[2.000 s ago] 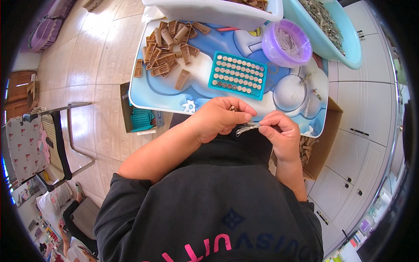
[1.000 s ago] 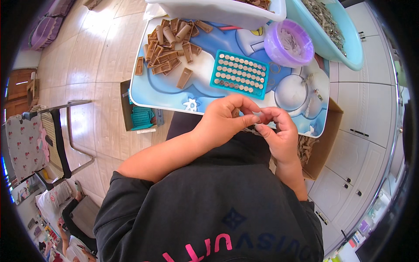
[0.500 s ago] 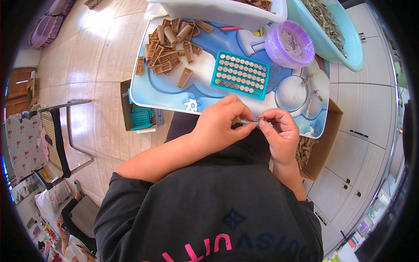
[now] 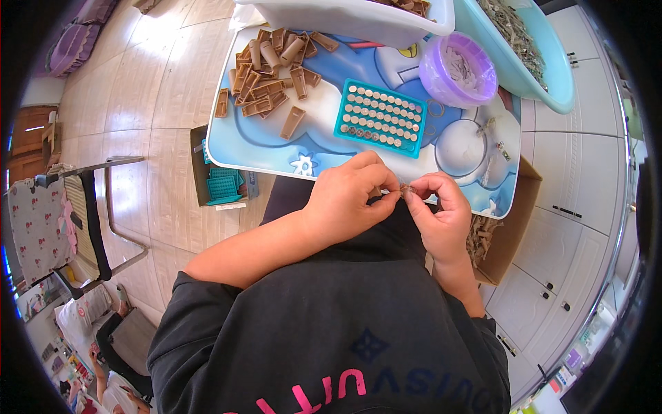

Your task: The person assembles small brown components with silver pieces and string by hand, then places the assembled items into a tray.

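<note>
Currently, I have the left hand [image 4: 355, 191] and right hand [image 4: 443, 210] nearly fingertip to fingertip, pinching a small brownish piece [image 4: 405, 190] by the table's [image 4: 262, 153] near edge; it seems unfinished, while discs [image 4: 380, 110] line the turquoise tray [image 4: 412, 149] and brown plastic casings [image 4: 267, 87] lie loose.

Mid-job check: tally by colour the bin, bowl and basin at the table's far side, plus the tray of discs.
White bin: 1
Purple bowl: 1
Light blue basin: 1
Teal tray: 1
Total: 4
</note>
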### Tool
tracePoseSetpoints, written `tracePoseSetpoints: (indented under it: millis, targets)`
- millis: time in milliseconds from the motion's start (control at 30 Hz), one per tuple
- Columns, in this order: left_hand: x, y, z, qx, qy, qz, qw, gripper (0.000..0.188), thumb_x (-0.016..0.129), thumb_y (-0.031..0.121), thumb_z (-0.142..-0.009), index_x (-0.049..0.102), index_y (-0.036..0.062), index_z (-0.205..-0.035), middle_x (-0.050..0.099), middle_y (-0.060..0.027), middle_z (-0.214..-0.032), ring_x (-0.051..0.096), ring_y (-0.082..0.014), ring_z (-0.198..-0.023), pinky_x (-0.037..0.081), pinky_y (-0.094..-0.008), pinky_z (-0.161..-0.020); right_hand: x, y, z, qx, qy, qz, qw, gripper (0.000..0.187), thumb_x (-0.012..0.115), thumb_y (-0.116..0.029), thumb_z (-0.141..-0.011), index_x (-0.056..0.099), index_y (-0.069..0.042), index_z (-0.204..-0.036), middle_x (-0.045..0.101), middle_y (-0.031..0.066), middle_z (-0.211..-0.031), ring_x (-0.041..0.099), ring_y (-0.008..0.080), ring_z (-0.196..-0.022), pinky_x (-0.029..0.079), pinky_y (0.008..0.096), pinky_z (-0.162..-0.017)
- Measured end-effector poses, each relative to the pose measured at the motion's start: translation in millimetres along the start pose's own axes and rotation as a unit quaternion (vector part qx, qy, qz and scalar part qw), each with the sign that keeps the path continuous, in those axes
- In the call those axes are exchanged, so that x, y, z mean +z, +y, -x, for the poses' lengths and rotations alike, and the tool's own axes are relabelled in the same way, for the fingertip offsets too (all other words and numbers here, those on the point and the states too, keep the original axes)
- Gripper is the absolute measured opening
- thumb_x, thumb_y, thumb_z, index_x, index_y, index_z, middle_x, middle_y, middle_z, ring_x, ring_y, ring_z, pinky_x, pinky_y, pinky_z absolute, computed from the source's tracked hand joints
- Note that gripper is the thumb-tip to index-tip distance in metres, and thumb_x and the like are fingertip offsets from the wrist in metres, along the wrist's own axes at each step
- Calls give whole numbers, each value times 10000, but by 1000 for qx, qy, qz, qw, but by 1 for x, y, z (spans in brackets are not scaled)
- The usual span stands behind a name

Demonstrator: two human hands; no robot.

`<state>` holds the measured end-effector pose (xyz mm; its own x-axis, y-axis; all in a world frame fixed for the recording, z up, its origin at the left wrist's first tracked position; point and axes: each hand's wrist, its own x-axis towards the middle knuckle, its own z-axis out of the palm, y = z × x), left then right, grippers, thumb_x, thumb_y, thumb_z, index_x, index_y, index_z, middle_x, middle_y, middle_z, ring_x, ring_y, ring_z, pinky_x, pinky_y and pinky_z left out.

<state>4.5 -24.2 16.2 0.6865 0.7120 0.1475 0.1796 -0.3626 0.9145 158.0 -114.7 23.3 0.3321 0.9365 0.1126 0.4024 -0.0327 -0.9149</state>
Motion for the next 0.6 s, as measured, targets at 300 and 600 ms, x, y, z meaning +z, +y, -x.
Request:
tracePoseSetpoints:
  millis: [300,600]
  targets:
    - [-3,-1,0,-61,-28,65,996,146,689,97,-764,636,54,-894,531,-58,-770,499,-121,-626,392,-251,-551,0,2,-1,-50,-4,-41,998,171,672,49,-713,590,-16,-848,581,72,-803,553,155,-715,445,260,-649]
    - [-12,2,-3,-95,-84,151,980,121,650,87,-791,643,54,-907,548,-13,-799,426,-54,-602,333,-208,-529,-1,-7,-5,-65,-3,0,998,422,722,-7,-668,564,-22,-1060,571,104,-1052,554,206,-919,448,297,-789]
